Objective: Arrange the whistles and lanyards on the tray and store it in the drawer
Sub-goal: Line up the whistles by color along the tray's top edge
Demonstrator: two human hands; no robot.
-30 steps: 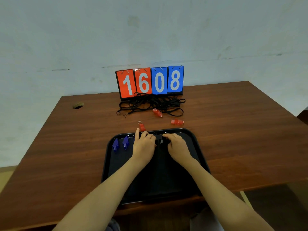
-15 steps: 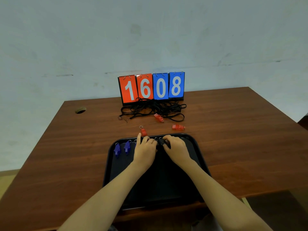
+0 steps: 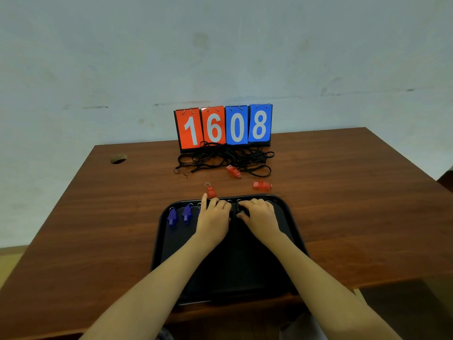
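Placed so far, in a row along the top edge of the black rectangular plastic tray (image 3: pixel 157 241), lower centre of frame: two blue plastic whistles (image 3: pixel 172 217) with metal key rings, at the tray's upper left. More key rings visible further along the same edge, bodies hidden under the hands, so count uncertain. Pinched between thumb and curled fingers of right hand (image 3: pixel 261 218), at the tray's top centre: a black whistle (image 3: pixel 239 211), apparently being set into the row. Left hand (image 3: pixel 213 219) just beside it, touching or nearly so; index finger straight and pointing up-frame, other fingers curled over the row; cannot tell whether anything is held beneath. Not yet on the tray: three red translucent plastic whistles, one (image 3: pixel 210 191) just above the tray's top edge by the left index fingertip, one (image 3: pixel 261 185) up and to the right, one (image 3: pixel 233 171) at the edge of the lanyards. Tangle of black cord lanyards (image 3: pixel 225 158) untouched, centre of frame, against the foot of the red-and-blue flip scoreboard (image 3: pixel 223 126) reading 1608. All on a brown wooden table (image 3: pixel 98 217). No drawer in view. Judged under halfway: red whistles, all lanyards and stowing left to do.
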